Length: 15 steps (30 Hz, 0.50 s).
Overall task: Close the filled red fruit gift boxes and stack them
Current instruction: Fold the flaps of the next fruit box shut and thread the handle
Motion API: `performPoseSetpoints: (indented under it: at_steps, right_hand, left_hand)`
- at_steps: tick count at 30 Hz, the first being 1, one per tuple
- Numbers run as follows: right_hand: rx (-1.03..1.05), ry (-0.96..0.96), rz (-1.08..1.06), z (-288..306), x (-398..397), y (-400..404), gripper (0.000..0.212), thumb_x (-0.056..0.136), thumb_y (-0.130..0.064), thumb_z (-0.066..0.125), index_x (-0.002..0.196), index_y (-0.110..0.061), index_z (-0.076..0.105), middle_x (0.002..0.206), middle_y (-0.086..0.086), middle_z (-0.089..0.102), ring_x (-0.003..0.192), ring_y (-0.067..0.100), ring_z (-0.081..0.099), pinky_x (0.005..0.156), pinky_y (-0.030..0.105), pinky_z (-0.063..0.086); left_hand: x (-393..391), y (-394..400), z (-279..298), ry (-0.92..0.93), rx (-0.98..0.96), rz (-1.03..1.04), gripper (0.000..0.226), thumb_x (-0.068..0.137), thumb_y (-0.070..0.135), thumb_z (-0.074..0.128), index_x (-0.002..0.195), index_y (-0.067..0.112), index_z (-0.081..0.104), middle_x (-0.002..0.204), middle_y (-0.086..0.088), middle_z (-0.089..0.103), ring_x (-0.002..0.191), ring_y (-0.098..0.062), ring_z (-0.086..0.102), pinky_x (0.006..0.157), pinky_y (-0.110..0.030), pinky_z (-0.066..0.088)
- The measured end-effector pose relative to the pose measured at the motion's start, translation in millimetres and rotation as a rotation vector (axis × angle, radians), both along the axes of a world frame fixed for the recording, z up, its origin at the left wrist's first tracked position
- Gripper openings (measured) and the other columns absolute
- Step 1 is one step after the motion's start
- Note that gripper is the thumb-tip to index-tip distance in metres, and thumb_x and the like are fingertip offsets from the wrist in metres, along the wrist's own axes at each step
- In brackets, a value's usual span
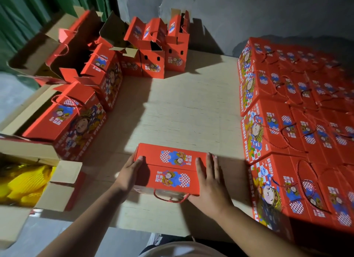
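Observation:
A closed red fruit gift box (169,167) stands on the pale table (182,107) right in front of me, both lid flaps down and its red rope handle (170,198) hanging over the near side. My left hand (131,173) lies flat against the box's left end, fingers straight. My right hand (208,182) presses flat on the right end of the lid, fingers spread and straight. A large stack of closed red boxes (291,126) fills the right side of the table.
Open red gift boxes (153,51) with raised flaps stand at the back left. More boxes (76,118) line the left edge. A carton with yellow foam-netted fruit (24,183) sits at the near left. A grey wall is behind the table.

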State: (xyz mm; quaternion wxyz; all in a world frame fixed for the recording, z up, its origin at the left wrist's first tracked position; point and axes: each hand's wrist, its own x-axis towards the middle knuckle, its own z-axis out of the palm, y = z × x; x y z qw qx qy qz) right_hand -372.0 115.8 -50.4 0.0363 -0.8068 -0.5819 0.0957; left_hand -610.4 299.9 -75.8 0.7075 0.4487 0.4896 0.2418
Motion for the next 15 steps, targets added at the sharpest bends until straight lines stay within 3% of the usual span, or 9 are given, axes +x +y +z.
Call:
performPoseSetpoints:
  at_steps: [3, 5, 9, 12, 15]
  right_hand:
    - [0.036, 0.109, 0.006, -2.0, 3.0, -2.1, 0.134, 0.075, -0.075, 0.071, 0.167, -0.016, -0.007, 0.172, 0.016, -0.022, 0.159, 0.038, -0.019, 0.127, 0.054, 0.024]
    - [0.065, 0.207, -0.044, -4.5, 3.0, -8.7, 0.139, 0.074, -0.07, 0.079, 0.166, -0.021, -0.013, 0.171, 0.008, -0.029, 0.162, 0.036, -0.004, 0.125, 0.048, 0.031]
    - [0.131, 0.274, -0.13, -13.5, 0.2, -22.7, 0.142, 0.072, -0.064, 0.085, 0.166, -0.024, -0.014, 0.169, -0.005, -0.033, 0.158, 0.032, 0.025, 0.107, 0.04, 0.053]
    - [0.118, 0.294, -0.145, -13.8, 2.7, -22.3, 0.14, 0.074, -0.062, 0.085, 0.165, -0.028, -0.015, 0.169, -0.008, -0.033, 0.156, 0.031, 0.03, 0.107, 0.04, 0.053]
    - [0.046, 0.238, -0.127, -10.4, 4.1, -20.1, 0.136, 0.075, -0.063, 0.083, 0.166, -0.03, -0.012, 0.171, 0.001, -0.029, 0.155, 0.037, 0.03, 0.113, 0.044, 0.047]
  left_hand:
    - [0.1, -3.5, 5.5, -0.006, 0.024, -0.024, 0.028, 0.105, 0.047, 0.055, 0.131, 0.048, 0.065, 0.125, 0.004, 0.075, 0.114, -0.02, 0.073, 0.094, -0.04, 0.057]
    - [-0.7, -5.7, 7.6, -0.024, 0.024, -0.034, 0.032, 0.101, 0.053, 0.056, 0.133, 0.05, 0.064, 0.127, 0.004, 0.075, 0.114, -0.02, 0.073, 0.092, -0.039, 0.058]
    - [-2.6, -8.8, 6.3, -0.06, 0.016, -0.023, 0.04, 0.1, 0.057, 0.056, 0.139, 0.049, 0.059, 0.13, 0.004, 0.073, 0.117, -0.022, 0.072, 0.093, -0.041, 0.058]
    - [-0.5, -14.9, 2.2, -0.049, 0.034, -0.017, 0.044, 0.098, 0.061, 0.056, 0.141, 0.052, 0.056, 0.129, 0.007, 0.073, 0.117, -0.019, 0.072, 0.09, -0.036, 0.06]
    - [-1.4, -22.5, -3.9, -0.066, 0.037, -0.029, 0.044, 0.103, 0.06, 0.053, 0.145, 0.049, 0.053, 0.132, 0.004, 0.072, 0.118, -0.021, 0.072, 0.088, -0.035, 0.062]
